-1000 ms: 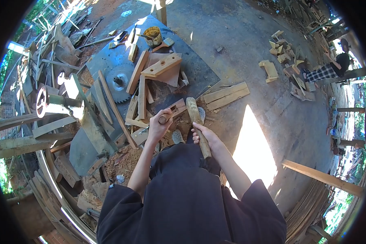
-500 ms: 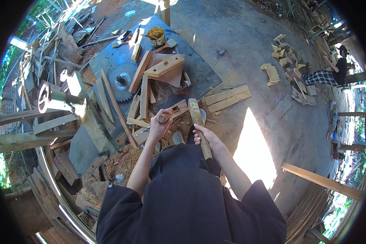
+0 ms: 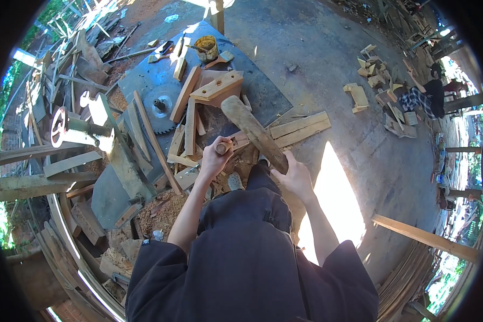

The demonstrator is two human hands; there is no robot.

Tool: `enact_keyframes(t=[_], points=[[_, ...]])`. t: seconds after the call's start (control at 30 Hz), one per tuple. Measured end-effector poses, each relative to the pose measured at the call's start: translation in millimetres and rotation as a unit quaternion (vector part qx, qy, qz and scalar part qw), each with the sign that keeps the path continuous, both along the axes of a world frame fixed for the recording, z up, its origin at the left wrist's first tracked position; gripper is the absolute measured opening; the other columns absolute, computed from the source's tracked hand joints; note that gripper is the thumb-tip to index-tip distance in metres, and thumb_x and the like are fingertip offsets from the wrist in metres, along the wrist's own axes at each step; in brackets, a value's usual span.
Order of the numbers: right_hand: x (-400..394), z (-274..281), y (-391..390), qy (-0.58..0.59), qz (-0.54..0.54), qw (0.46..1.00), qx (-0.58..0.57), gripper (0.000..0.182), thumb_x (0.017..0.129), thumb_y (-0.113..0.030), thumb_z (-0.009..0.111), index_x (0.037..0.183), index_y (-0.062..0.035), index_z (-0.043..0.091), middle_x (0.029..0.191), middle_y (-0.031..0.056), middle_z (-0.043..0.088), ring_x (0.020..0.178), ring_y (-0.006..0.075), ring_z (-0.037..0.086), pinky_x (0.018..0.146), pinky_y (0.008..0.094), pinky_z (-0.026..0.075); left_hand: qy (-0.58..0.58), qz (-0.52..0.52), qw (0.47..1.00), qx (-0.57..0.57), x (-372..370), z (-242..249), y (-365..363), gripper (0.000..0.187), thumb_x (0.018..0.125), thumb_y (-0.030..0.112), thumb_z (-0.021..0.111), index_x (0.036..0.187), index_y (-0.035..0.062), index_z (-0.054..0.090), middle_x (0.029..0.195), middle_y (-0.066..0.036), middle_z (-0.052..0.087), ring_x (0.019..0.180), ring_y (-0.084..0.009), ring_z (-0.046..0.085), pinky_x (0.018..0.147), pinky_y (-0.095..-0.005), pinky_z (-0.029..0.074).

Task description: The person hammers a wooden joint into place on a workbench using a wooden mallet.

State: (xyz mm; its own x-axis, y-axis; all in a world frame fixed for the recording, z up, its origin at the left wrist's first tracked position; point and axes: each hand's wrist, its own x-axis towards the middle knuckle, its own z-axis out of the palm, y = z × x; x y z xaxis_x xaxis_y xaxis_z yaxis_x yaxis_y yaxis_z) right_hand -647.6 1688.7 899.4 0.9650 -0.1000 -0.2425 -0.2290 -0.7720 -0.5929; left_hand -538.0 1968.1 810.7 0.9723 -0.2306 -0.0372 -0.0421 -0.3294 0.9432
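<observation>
My left hand [image 3: 213, 161] is wrapped round the wooden handle of a chisel [image 3: 222, 147]; the blade is hidden. It stands over a wooden workpiece [image 3: 241, 139], part of which shows beyond my fingers. My right hand [image 3: 296, 178] grips the lower end of a thick wooden mallet [image 3: 256, 132], a rough club-like billet. The mallet's head is raised and slants up to the left, above and right of the chisel, apart from it. A board with round holes [image 3: 219, 87] lies just beyond on other pieces.
A metal saw table [image 3: 268, 91] with a circular saw blade [image 3: 158, 110] lies ahead. On it stand a stained tin [image 3: 205, 47] and loose wood pieces. A cracked plank [image 3: 301, 129] lies to the right. Another person [image 3: 426, 99] is at far right by wood blocks [image 3: 357, 98].
My right hand has moved right and the mallet's head has swung up and left, now tilted more. My left hand has shifted slightly right with the chisel.
</observation>
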Motion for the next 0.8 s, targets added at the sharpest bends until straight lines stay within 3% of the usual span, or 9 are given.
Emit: enact_keyframes(t=[0.07,0.3,0.5,0.6,0.67,0.7,0.77,0.8], points=[[2.1,32.3,9.7,-0.003,-0.037,0.998,0.048,0.061,0.091,-0.042,0.088,0.132,-0.0039,0.062,0.102,0.0203,0.080,0.097,0.0350,0.080,0.090,0.0441,0.060,-0.003,-0.008,1.000,0.015,3.9,2.2,-3.0,0.030,0.090,0.013,0.081,0.117,0.0060,0.069,0.117,-0.016,0.081,0.105,-0.0309,0.079,0.091,-0.0385,0.060],[-10.1,62.8,27.3,-0.070,-0.014,0.989,0.130,0.052,0.094,-0.044,0.085,0.124,-0.0057,0.066,0.098,0.0190,0.079,0.093,0.0379,0.079,0.080,0.0480,0.061,-0.005,-0.022,0.998,0.052,9.8,6.3,-8.6,0.029,0.092,0.017,0.082,0.117,0.0063,0.072,0.103,-0.016,0.081,0.095,-0.0321,0.080,0.086,-0.0397,0.061],[-18.7,42.2,19.4,-0.081,0.061,0.995,-0.014,0.048,0.093,-0.042,0.086,0.121,-0.0077,0.068,0.091,0.0159,0.078,0.085,0.0367,0.079,0.073,0.0446,0.061,-0.004,-0.045,0.997,0.055,11.6,-11.0,-7.1,0.031,0.091,0.019,0.084,0.119,0.0070,0.079,0.102,-0.018,0.081,0.099,-0.0346,0.080,0.086,-0.0408,0.060],[-28.8,45.9,25.4,-0.126,0.070,0.990,0.001,0.047,0.091,-0.038,0.089,0.119,-0.0076,0.068,0.092,0.0149,0.078,0.084,0.0356,0.079,0.074,0.0444,0.063,-0.099,-0.025,0.991,0.091,12.4,-30.8,-10.5,0.027,0.094,0.014,0.081,0.117,0.0045,0.074,0.100,-0.015,0.077,0.095,-0.0271,0.076,0.085,-0.0362,0.058],[-33.9,49.2,31.2,-0.213,0.069,0.974,0.043,0.047,0.088,-0.033,0.091,0.118,-0.0067,0.067,0.093,0.0142,0.078,0.083,0.0355,0.079,0.074,0.0437,0.063,-0.112,-0.057,0.992,0.011,17.7,-61.1,-11.3,0.023,0.096,0.008,0.076,0.116,0.0044,0.065,0.093,-0.007,0.065,0.088,-0.0181,0.065,0.083,-0.0323,0.053],[-36.5,45.2,29.1,-0.215,0.067,0.973,0.043,0.047,0.088,-0.033,0.091,0.118,-0.0067,0.067,0.093,0.0142,0.078,0.083,0.0355,0.079,0.074,0.0437,0.063,-0.093,-0.069,0.988,-0.105,10.1,-32.1,-18.6,0.023,0.098,0.006,0.073,0.115,0.0071,0.058,0.088,-0.002,0.053,0.083,-0.0138,0.053,0.080,-0.0312,0.049],[-39.6,30.3,19.8,-0.242,0.112,0.963,0.040,0.048,0.086,-0.028,0.093,0.118,-0.0055,0.066,0.092,0.0145,0.077,0.081,0.0363,0.078,0.073,0.0435,0.063,-0.091,-0.065,0.991,-0.072,9.1,-23.3,-18.5,0.024,0.097,0.005,0.073,0.116,0.0072,0.059,0.089,-0.002,0.054,0.084,-0.0145,0.054,0.080,-0.0322,0.049],[-40.1,24.0,17.8,-0.225,0.108,0.968,0.024,0.049,0.089,-0.036,0.090,0.120,-0.0052,0.066,0.092,0.0159,0.077,0.078,0.0373,0.078,0.071,0.0435,0.063,-0.086,-0.058,0.994,-0.039,9.6,-23.3,-17.9,0.025,0.096,0.004,0.073,0.116,0.0072,0.059,0.091,-0.002,0.056,0.085,-0.0152,0.055,0.080,-0.0331,0.049]])
